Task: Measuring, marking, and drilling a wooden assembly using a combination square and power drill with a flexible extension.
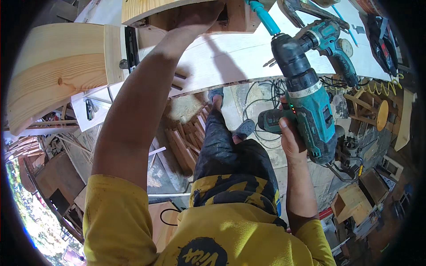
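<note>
My right hand (290, 137) grips the handle of a teal and black cordless drill (306, 95), whose chuck points up and away toward a teal-handled tool (264, 15) on the white bench top (235, 57). My left hand (199, 15) reaches far forward and rests on a wooden block (233, 17) at the top edge, beside a pale curved wooden piece (57, 62). My left forearm crosses the bench edge. The fingers of the left hand are mostly hidden.
A second teal drill (330, 44) lies on the bench to the right. A black clamp (131, 44) sits at the curved wood's end. Below are wood offcuts (182, 146), tangled cables (262, 95), a yellow coiled hose (381, 86) and my legs (226, 146).
</note>
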A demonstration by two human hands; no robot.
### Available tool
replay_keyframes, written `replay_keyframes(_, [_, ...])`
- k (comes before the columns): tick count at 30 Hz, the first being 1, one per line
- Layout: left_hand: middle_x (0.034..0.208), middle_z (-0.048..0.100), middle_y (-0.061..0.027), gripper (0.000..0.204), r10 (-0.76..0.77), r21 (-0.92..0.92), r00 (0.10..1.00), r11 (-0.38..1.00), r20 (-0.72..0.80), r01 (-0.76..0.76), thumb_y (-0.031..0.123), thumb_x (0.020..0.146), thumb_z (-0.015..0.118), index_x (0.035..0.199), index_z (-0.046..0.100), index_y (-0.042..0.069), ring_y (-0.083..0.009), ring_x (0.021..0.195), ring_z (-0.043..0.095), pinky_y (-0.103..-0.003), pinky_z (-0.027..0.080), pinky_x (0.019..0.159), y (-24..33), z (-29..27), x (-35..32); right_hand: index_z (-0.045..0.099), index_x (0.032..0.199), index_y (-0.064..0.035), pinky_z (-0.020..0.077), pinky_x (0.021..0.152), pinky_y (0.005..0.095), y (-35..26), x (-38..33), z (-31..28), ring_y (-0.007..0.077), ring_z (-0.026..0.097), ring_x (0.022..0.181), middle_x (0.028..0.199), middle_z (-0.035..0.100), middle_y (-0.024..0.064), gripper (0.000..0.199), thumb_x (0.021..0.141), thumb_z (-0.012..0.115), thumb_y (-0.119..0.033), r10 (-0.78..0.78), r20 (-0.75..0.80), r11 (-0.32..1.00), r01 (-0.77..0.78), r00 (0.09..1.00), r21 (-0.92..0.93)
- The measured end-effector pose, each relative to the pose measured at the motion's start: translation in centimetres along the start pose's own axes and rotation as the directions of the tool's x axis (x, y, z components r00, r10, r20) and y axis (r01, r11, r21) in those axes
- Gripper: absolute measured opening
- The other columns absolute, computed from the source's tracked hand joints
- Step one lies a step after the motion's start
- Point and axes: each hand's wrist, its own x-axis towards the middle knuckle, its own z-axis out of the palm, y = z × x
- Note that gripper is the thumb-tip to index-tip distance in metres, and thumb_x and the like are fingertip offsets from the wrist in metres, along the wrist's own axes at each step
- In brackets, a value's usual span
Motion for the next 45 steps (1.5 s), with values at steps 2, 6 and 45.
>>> replay_keyframes(2, [0.138,0.048,-0.0123,0.056,-0.048,-0.103,0.998,0.993,0.048,0.053,0.050,0.091,0.054,0.135,0.049,0.016,-0.0289,0.129,0.043,-0.043,0.039,0.103,0.6,-0.5,0.0,0.043,0.133,-0.0042,0.0379,0.102,0.0367,-0.5,0.2,0.3,0.0240,0.051,0.118,0.125,0.054,0.0125,0.058,0.081,0.070,-0.008,-0.045,0.002,0.998,0.045,0.999,-0.050])
replay_keyframes(6, [0.147,0.038,-0.0119,0.062,-0.171,-0.253,0.937,0.934,0.304,0.252,0.052,0.093,0.049,0.142,0.038,0.015,-0.0272,0.136,0.034,-0.043,0.035,0.107,0.9,-1.4,0.3,0.050,0.120,-0.0008,0.0460,0.089,0.0329,-1.5,0.3,0.6,0.0232,0.058,0.104,0.112,0.059,0.0119,0.054,0.075,0.079,-0.012,0.082,-0.121,0.991,-0.067,0.989,0.119])
replay_keyframes(45, [0.129,0.053,-0.0097,0.043,0.227,0.236,0.974,0.945,0.031,-0.227,0.043,0.096,0.045,0.128,0.051,0.015,-0.0282,0.118,0.049,-0.045,0.043,0.097,-1.4,-0.3,2.4,0.036,0.135,-0.0032,0.0397,0.098,0.0414,1.3,0.1,-0.5,0.0310,0.046,0.118,0.123,0.046,0.0153,0.077,0.073,0.079,-0.021,-0.245,0.047,0.775,0.225,0.968,-0.591])
